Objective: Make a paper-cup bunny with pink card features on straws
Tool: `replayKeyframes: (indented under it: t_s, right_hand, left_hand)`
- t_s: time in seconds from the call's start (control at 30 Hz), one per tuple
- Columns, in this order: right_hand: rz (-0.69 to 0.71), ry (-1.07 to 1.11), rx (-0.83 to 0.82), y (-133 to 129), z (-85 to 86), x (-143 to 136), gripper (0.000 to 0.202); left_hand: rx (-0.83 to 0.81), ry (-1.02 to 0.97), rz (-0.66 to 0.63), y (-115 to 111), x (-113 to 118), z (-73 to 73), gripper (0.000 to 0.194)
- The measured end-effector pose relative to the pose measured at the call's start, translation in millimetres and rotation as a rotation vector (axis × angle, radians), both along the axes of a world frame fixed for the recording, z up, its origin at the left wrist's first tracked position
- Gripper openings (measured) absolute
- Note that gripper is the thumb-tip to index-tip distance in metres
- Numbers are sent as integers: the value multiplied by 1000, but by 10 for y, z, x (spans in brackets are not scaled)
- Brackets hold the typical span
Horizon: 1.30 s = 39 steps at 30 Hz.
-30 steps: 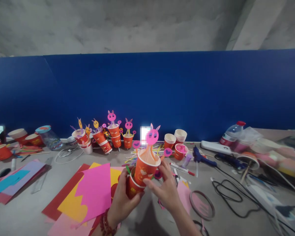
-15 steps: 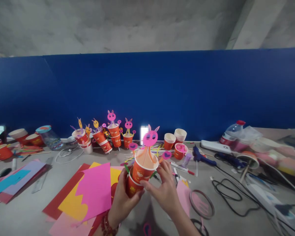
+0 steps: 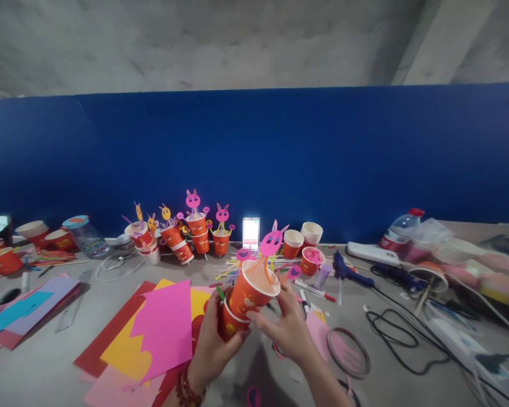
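Note:
Two red paper cups are in my hands above the desk, one set in the other. My left hand (image 3: 216, 333), with a beaded bracelet at the wrist, is closed round the lower paper cup (image 3: 231, 321). My right hand (image 3: 282, 325) grips the upper paper cup (image 3: 249, 294), thumb on its front and fingers behind. That cup leans to the right. Out of it rises a pink paper bunny face (image 3: 272, 243) on orange stems, with pink heart-marked ovals either side. A green strip (image 3: 220, 293) pokes out by my left fingers.
Finished cup figures (image 3: 197, 226) stand along the blue partition (image 3: 254, 152). Coloured paper sheets (image 3: 165, 328) lie at left. Right of my hands are stacked cups (image 3: 293, 243), markers (image 3: 318, 293), a blue glue gun (image 3: 348, 271), a tape ring (image 3: 348, 351) and black cables (image 3: 398, 339).
The upper cup has tilted to the right in my right hand, and its bunny face has shifted right and slightly down. The lower cup has barely moved in my left hand.

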State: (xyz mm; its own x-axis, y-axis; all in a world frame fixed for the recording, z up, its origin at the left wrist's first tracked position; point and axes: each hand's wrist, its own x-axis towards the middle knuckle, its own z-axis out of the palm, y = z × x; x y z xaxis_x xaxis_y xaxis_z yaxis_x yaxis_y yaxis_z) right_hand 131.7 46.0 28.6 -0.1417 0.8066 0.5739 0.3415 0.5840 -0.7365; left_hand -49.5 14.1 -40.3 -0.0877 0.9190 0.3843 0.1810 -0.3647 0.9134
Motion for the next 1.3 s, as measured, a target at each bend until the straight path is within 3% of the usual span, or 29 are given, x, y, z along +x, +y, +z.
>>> replayKeyframes:
  t_s: [0.2,0.47,0.67,0.83,0.97,1.03,1.13,1.3]
  right_hand:
    - [-21,-82,-52,6,-16,61,57]
    - [95,-57,-139,-12,49,63,53]
    - [-10,30,-201,5,-27,17,48]
    - [-19,193,-257,1,0,159,36]
    - [-81,315,-330,20,-204,289,40]
    - [-104,242,-427,25,-365,282,42]
    - [-24,38,-504,32,-565,158,39]
    - [11,-55,-490,135,-709,-121,37]
  left_hand:
    - [67,113,-4,22,-21,17,77]
    - [140,179,25,0,-12,-27,71]
    - [23,157,60,9,2,-131,75]
    - [-160,38,180,53,-44,-202,76]
    - [-253,-123,186,81,-188,-168,74]
    - [-253,-205,180,76,-272,-115,73]
    - [-250,-271,189,37,-364,-7,70]
    - [-224,-236,202,-95,-397,114,66]
